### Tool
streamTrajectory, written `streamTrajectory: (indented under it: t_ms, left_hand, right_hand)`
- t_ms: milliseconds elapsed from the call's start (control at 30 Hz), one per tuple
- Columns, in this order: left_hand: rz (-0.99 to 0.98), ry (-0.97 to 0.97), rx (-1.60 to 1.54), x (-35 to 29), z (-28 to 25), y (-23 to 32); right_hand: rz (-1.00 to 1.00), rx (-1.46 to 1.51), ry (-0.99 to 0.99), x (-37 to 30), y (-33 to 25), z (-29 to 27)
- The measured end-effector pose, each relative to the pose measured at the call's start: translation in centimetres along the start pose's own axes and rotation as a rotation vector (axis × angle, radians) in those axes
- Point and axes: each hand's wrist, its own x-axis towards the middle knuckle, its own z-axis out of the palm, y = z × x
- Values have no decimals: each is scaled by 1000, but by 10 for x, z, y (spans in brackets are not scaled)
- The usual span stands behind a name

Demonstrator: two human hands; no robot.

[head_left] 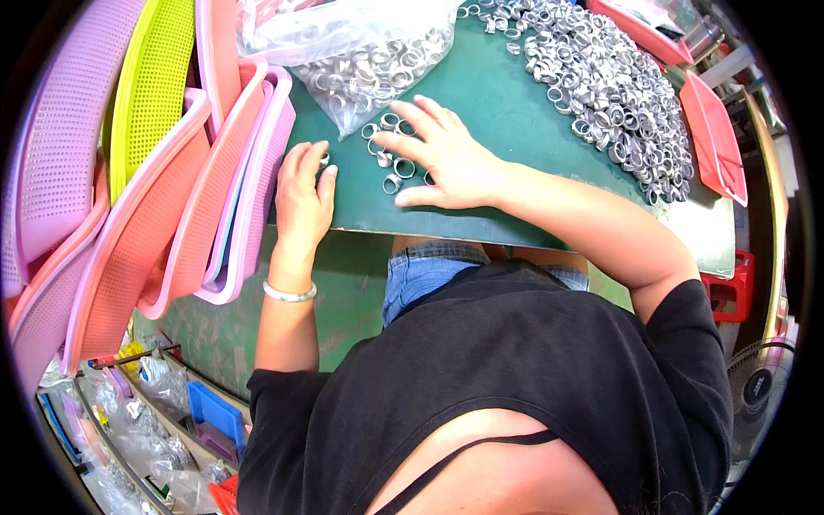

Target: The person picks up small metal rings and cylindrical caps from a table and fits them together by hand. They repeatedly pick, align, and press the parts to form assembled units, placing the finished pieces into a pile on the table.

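Fingers (pixel 400 145) of the right hand (pixel 463 168) spread, released, over a few metal rings (pixel 384 160); the left hand (pixel 302 202) curls beside one, grip unclear. Far-right heap (pixel 611 96) and far-left bag (pixel 302 45) suggest much is left.

This looks like a workshop or small factory floor where parts are handled in bulk. A heap of near-identical metal rings (pixel 618 103) lies across the far right of a green surface (pixel 502 107), and a clear plastic bag (pixel 369 73) holds many more. Perforated plastic baskets (pixel 154 103) in purple, coral and yellow-green stand stacked at the left; coral trays (pixel 717 142) sit at the right. Lower left, a low rack (pixel 96 425) carries clear bags (pixel 163 384) and a blue bin (pixel 216 412). The green floor (pixel 352 275) is scuffed, and a fan (pixel 757 388) stands at the right.
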Motion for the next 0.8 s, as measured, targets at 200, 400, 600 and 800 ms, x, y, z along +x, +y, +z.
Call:
streamTrajectory:
  t_ms: [200,400,600,800]
  left_hand:
    - [-31,-58,60,0,2,-8]
    - [-21,-50,84,-1,1,-4]
    - [47,-61,143,7,0,9]
    - [91,-31,186,13,1,33]
  right_hand:
    - [-73,-104,31,28,0,27]
    - [-45,-151,73,29,15,20]
    - [-116,68,178,25,30,15]
    - [-63,-63,278,-15,37,-47]
